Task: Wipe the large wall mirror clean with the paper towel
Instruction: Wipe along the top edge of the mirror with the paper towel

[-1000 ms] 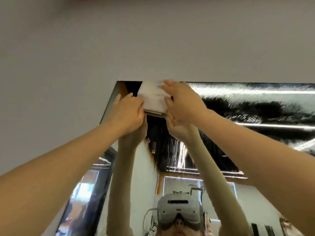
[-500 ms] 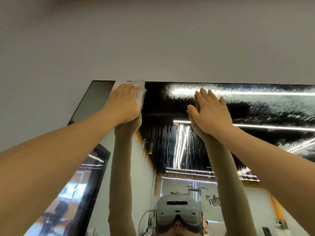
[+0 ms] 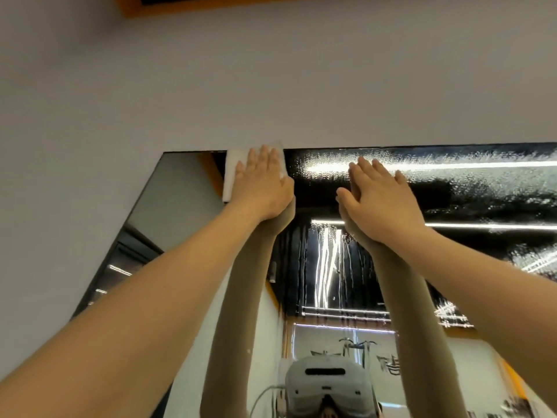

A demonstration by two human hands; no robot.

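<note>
A matte pale grey wall [image 3: 271,86] fills the upper part of the view, smooth and unmarked, with an orange-edged dark panel [image 3: 180,4] at the very top. Below it hangs the large mirror [image 3: 452,188], a flat sheet of glass with a thin dark edge and a square top-left corner. Its left part is clear and gives a clean reflection, while the stretch to the right is beaded with fine droplets, with streaks running down lower in the glass; bright strip lights shine through the wet film. A white headset [image 3: 327,384] shows in the reflection at the bottom.

Both bare forearms reach up to the glass. The right hand [image 3: 382,194] lies flat on the wet part of the mirror, fingers straight and close together, holding nothing. The left hand [image 3: 262,182] presses flat, fingers straight and nearly together, on the paper towel [image 3: 232,173], a white, soft, folded rectangle. The towel lies against the mirror's top edge, near the left corner, showing past the hand on both sides.
</note>
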